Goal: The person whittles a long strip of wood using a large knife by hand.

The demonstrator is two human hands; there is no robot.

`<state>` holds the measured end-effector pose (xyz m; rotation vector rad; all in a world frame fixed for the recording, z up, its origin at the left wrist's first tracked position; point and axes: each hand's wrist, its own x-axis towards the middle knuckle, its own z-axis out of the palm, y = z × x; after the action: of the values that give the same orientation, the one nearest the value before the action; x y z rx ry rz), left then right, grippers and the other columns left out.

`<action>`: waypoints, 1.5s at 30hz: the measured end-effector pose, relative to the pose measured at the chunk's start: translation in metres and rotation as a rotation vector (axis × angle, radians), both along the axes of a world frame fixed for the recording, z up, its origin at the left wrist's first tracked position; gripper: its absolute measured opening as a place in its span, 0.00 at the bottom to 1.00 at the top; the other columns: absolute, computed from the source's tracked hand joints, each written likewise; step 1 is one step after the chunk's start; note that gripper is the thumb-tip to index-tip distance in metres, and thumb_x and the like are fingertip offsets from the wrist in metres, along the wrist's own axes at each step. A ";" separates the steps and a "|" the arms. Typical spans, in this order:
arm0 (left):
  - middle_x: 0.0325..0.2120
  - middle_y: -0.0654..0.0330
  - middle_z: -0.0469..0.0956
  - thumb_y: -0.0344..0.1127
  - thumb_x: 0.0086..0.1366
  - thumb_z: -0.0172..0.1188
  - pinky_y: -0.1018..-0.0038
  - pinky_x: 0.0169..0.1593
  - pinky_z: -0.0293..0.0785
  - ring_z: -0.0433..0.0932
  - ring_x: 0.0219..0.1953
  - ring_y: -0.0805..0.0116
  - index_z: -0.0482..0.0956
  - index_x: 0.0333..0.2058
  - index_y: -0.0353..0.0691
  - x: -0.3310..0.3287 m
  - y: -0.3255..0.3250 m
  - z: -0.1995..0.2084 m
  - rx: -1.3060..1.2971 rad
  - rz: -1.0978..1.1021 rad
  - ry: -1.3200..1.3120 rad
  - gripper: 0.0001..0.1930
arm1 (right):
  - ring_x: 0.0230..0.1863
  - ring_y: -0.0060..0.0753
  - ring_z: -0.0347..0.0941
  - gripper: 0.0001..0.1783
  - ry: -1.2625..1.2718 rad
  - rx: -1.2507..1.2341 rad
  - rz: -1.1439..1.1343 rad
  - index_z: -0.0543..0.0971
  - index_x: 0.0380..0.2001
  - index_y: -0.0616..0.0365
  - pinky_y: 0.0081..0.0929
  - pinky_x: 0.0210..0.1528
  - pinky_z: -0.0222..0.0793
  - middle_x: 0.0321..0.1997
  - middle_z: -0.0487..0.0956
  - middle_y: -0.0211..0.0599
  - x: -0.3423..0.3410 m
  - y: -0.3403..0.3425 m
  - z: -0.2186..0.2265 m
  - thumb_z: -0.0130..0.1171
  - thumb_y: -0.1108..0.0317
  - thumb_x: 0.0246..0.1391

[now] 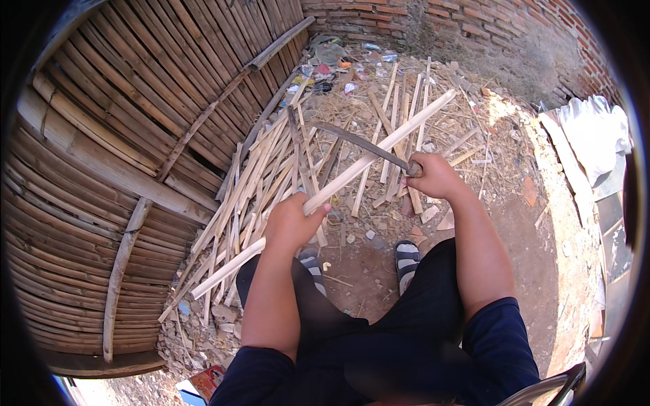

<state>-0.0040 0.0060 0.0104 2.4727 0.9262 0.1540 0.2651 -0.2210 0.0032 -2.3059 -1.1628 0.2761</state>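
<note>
My left hand [290, 222] is closed round a long pale strip of wood or split bamboo [379, 150], which slants from the lower left up to the far right. In my right hand [433, 177] is the short handle of a sickle-like machete [359, 141], its dark, slightly curved blade pointing to the left. The blade crosses the pale strip beyond my left hand; whether it touches the strip I cannot tell.
A heap of similar strips [254, 172] lies along the bamboo wall [128, 101] on the left. More sticks [399, 108] lie on the rubble ahead, below a brick wall [487, 34]. Litter [325, 71] fills the far corner. White sacking [592, 135] stands at the right.
</note>
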 end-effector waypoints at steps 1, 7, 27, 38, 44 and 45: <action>0.31 0.46 0.87 0.63 0.64 0.71 0.52 0.43 0.81 0.87 0.38 0.44 0.88 0.42 0.40 0.000 0.000 0.000 0.003 0.004 0.003 0.28 | 0.38 0.57 0.82 0.24 -0.018 0.013 0.000 0.83 0.40 0.64 0.47 0.43 0.74 0.33 0.83 0.55 -0.001 0.000 -0.001 0.80 0.58 0.48; 0.31 0.46 0.87 0.64 0.63 0.71 0.52 0.43 0.81 0.87 0.38 0.44 0.88 0.42 0.40 -0.002 0.004 -0.004 0.013 -0.002 0.006 0.28 | 0.46 0.62 0.83 0.24 0.021 -0.128 0.096 0.85 0.44 0.63 0.49 0.50 0.77 0.39 0.85 0.58 -0.012 0.012 0.008 0.77 0.56 0.50; 0.29 0.44 0.85 0.62 0.62 0.72 0.52 0.43 0.80 0.86 0.37 0.41 0.87 0.40 0.36 -0.001 0.000 -0.004 -0.013 0.004 -0.030 0.29 | 0.43 0.57 0.83 0.26 0.040 -0.058 0.049 0.85 0.45 0.63 0.46 0.47 0.76 0.36 0.83 0.56 0.003 0.003 0.001 0.80 0.57 0.48; 0.33 0.46 0.87 0.63 0.64 0.70 0.52 0.44 0.81 0.87 0.39 0.44 0.87 0.41 0.40 -0.002 0.002 -0.004 0.003 -0.004 0.016 0.28 | 0.44 0.60 0.83 0.25 0.017 -0.071 0.092 0.84 0.43 0.64 0.47 0.47 0.76 0.37 0.84 0.58 -0.002 0.008 -0.002 0.79 0.59 0.47; 0.33 0.46 0.87 0.63 0.64 0.71 0.52 0.43 0.81 0.87 0.39 0.45 0.87 0.41 0.40 -0.001 -0.002 0.001 0.014 0.005 0.021 0.28 | 0.45 0.63 0.83 0.23 0.031 -0.076 0.085 0.84 0.41 0.64 0.50 0.51 0.77 0.38 0.85 0.58 -0.006 0.006 0.005 0.78 0.57 0.50; 0.33 0.46 0.87 0.63 0.64 0.71 0.52 0.43 0.81 0.87 0.39 0.45 0.87 0.41 0.41 0.000 -0.001 0.001 0.018 0.004 0.026 0.27 | 0.45 0.63 0.83 0.23 0.024 -0.073 0.092 0.84 0.41 0.64 0.50 0.51 0.77 0.38 0.85 0.58 -0.006 0.008 0.000 0.78 0.57 0.50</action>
<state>-0.0043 0.0047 0.0110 2.4949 0.9440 0.1319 0.2595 -0.2128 0.0032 -2.3080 -1.2678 0.3850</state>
